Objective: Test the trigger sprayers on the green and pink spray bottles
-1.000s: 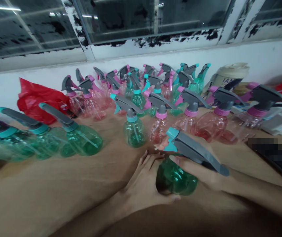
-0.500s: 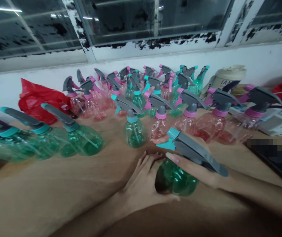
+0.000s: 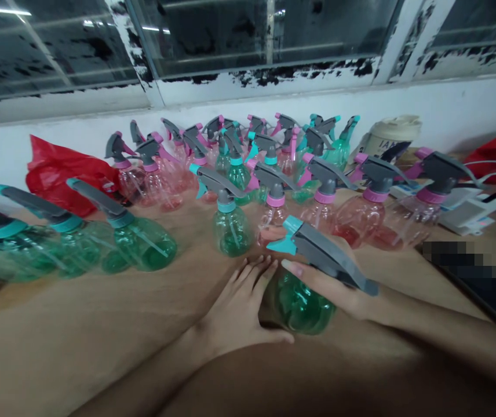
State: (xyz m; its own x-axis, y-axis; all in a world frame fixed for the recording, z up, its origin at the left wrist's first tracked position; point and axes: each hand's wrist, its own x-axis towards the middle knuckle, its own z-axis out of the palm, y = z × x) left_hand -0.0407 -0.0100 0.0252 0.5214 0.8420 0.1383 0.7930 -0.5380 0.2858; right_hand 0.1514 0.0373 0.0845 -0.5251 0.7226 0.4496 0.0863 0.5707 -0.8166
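Note:
A green spray bottle (image 3: 300,304) stands on the wooden table (image 3: 78,330) in front of me. Its grey trigger head with a teal nozzle (image 3: 317,255) sits on top. My right hand (image 3: 339,286) is wrapped round the neck under that head, fingers closed. My left hand (image 3: 239,310) cups the bottle's left side, fingers stretched forward and thumb under the body. A green bottle (image 3: 229,223) and a pink bottle (image 3: 274,211) stand just beyond it.
Several more pink and green spray bottles crowd the back of the table by the white wall. Three green bottles (image 3: 139,237) stand at the left. A red plastic bag (image 3: 63,174) lies at the back left, a beige tub (image 3: 389,139) and white boxes (image 3: 465,211) at the right.
The bottle and both hands sit slightly further left and higher in the view. My left fingers have drawn closer together against the bottle.

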